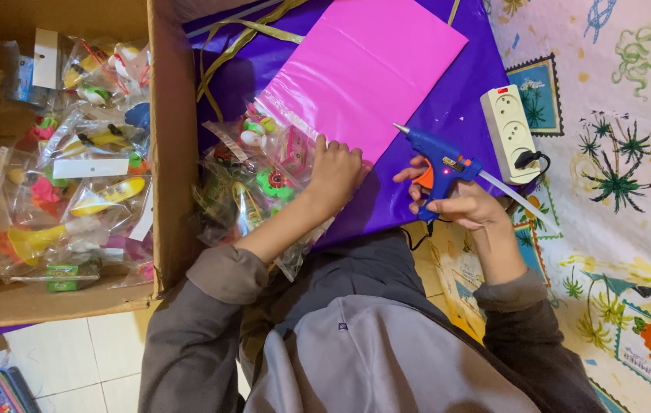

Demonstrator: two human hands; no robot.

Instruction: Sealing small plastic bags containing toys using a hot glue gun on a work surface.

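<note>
Two hands at work. Largest first: your cardboard box [165,153] of bagged toys stands left of the purple sheet [463,99], within reach. Your pink sheet [364,69] lies on the purple one. Your left hand [335,174] presses flat on the pink sheet's near edge, apparently to steady it. Your right hand [467,205] has its grip closed round the blue glue gun [439,162], nozzle aimed at that edge.

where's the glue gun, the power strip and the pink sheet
glue gun [442,164], head view, on its blue body
power strip [509,131], head view, on its white casing
pink sheet [367,69], head view, on its middle
</note>
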